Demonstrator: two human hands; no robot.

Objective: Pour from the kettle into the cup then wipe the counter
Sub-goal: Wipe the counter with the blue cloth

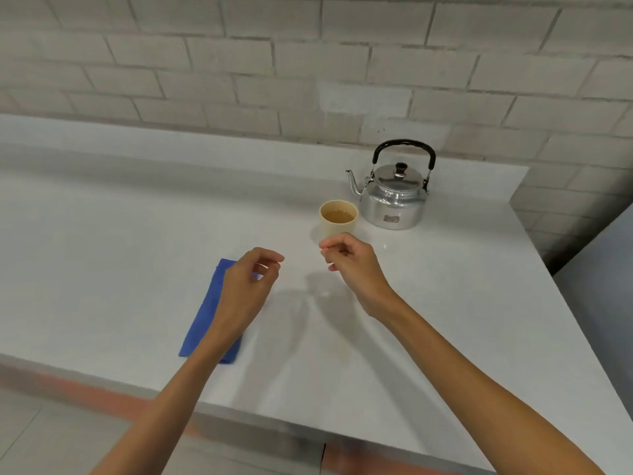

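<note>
A shiny metal kettle (pixel 394 197) with a black handle stands upright at the back right of the white counter (pixel 102 252), its spout pointing left. Just left and in front of it is a cream cup (pixel 338 221) holding amber liquid. A folded blue cloth (pixel 205 313) lies near the counter's front edge. My left hand (pixel 250 286) hovers over the cloth's right side, fingers loosely curled, holding nothing. My right hand (pixel 352 265) hangs just in front of the cup, fingers loosely curled and empty, not touching it.
A grey brick wall (pixel 308 63) backs the counter. The counter's right end drops off beside a grey panel (pixel 603 286). Its front edge runs diagonally from lower left to bottom right, with floor and a red stripe (pixel 102 399) below.
</note>
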